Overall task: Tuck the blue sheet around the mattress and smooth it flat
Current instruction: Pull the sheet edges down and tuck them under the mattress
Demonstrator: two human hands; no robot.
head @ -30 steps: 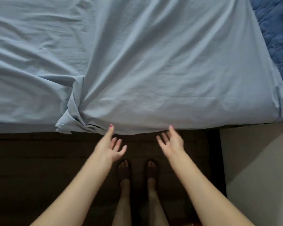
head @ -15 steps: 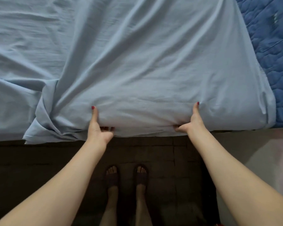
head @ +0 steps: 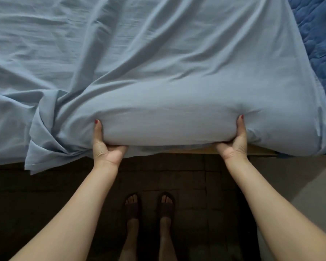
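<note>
One blue sheet (head: 158,68) covers one mattress (head: 320,40), whose darker quilted surface shows bare only at the right edge. Two hands work at the near side of the bed. The left hand (head: 106,147) and the right hand (head: 233,146) each have a grip on the mattress edge through the sheet: thumb up on the draped side, fingers curled underneath and out of sight (so how far they reach cannot be told). The sheet is pulled taut between the two hands, bunches into folds just left of the left hand and hangs loose there over the dark tiled floor (head: 192,178). Two feet in sandals (head: 166,206) stand on the floor below.
</note>
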